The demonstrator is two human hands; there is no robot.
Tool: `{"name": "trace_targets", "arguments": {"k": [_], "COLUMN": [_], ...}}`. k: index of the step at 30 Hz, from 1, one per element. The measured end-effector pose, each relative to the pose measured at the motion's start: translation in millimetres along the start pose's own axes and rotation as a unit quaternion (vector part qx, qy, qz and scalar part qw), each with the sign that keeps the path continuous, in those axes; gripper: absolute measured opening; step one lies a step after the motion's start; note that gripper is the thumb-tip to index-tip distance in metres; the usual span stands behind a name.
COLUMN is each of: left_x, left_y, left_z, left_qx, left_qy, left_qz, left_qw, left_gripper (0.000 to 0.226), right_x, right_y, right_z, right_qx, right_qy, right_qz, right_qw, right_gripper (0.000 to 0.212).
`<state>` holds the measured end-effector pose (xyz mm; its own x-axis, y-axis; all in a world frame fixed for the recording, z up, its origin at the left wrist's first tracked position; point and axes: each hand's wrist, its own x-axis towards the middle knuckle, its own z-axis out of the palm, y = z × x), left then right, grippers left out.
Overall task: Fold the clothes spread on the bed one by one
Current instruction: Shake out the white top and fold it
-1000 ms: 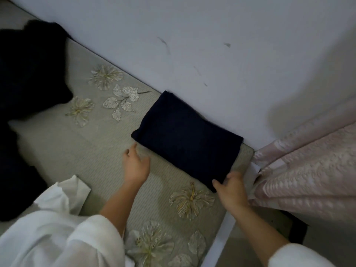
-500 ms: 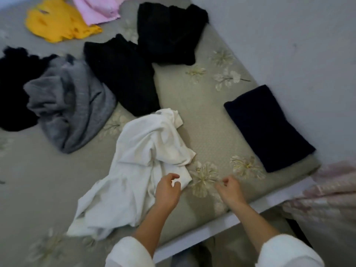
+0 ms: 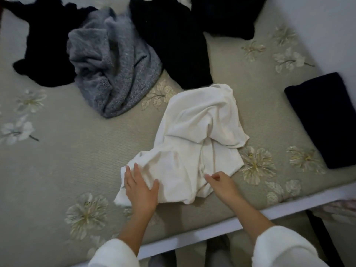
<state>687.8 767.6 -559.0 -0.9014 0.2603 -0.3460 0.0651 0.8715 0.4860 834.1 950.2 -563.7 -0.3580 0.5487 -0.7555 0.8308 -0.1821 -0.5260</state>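
Note:
A crumpled white garment lies on the bed near its front edge. My left hand rests flat on the garment's lower left corner with fingers spread. My right hand has thumb and forefinger pinched on the fabric at the lower right. A folded dark navy garment sits apart at the right, by the wall. Unfolded pieces lie behind the white garment: a grey knit sweater and black garments at the middle, left and top right.
The bedcover is pale green with flower patterns. A white bed rail runs along the front edge. A white wall borders the bed on the right, and a pink curtain shows at the lower right.
Both hands have left the folded navy garment and moved left onto the white garment. The view has swung from the wall corner to the middle of the bed.

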Motion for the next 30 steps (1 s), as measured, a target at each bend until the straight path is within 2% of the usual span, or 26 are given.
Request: {"name": "trace_targets", "arguments": {"k": [3, 4, 6, 8, 9, 13, 16, 19, 22, 23, 26, 30], "left_x": [32.7, 42.3, 58.2, 67.8, 69.5, 76.8, 80.2, 78.2, 70.9, 68.0, 63.3, 67.7], "left_y": [-32.2, -40.4, -48.0, -46.6, -42.6, -21.3, 2.9, 29.4, 50.2, 54.8, 62.3, 66.7], "left_z": [-13.0, -17.0, -23.3, -28.0, -33.3, -76.3, -123.5, -174.4, -228.1, -246.4, -299.8, -355.4], "left_qx": [0.060, 0.089, 0.120, 0.067, 0.023, -0.149, -0.243, -0.319, -0.365, -0.371, -0.379, -0.369], "left_qy": [-0.075, -0.110, -0.152, -0.143, -0.144, -0.159, -0.162, -0.134, -0.093, -0.076, -0.028, 0.026], "left_qz": [-0.005, -0.011, 0.005, 0.038, 0.039, -0.003, -0.007, 0.008, 0.029, 0.037, 0.062, 0.090], "left_qw": [0.995, 0.990, 0.981, 0.987, 0.989, 0.976, 0.956, 0.938, 0.926, 0.925, 0.923, 0.925], "left_gripper": [0.094, 0.087, 0.055, 0.024, 0.019, 0.018, 0.019, 0.022, 0.024, 0.024, 0.023, 0.008], "right_x": [-7.3, -11.8, -20.9, -29.1, -32.6, -50.3, -69.6, -97.6, -131.4, -142.8, -183.6, -225.9], "right_y": [-18.7, -22.6, -26.4, -30.9, -36.2, -86.3, -144.2, -202.5, -250.4, -264.6, -303.4, -342.0], "right_z": [49.8, 65.7, 91.2, 103.0, 103.0, 69.8, 28.1, -4.1, -23.2, -27.7, -38.4, -44.7], "right_qx": [0.058, 0.074, 0.087, 0.081, 0.082, 0.119, 0.140, 0.121, 0.094, 0.084, 0.075, 0.071], "right_qy": [0.005, 0.009, 0.026, 0.052, 0.073, 0.167, 0.181, 0.167, 0.135, 0.118, 0.063, -0.006], "right_qz": [-0.008, -0.014, -0.021, -0.019, -0.018, -0.056, -0.117, -0.182, -0.211, -0.219, -0.243, -0.256], "right_qw": [0.998, 0.997, 0.996, 0.995, 0.994, 0.977, 0.966, 0.962, 0.964, 0.965, 0.965, 0.964], "right_gripper": [0.026, 0.024, 0.023, 0.025, 0.025, 0.015, 0.018, 0.032, 0.015, 0.019, 0.014, 0.035]}}
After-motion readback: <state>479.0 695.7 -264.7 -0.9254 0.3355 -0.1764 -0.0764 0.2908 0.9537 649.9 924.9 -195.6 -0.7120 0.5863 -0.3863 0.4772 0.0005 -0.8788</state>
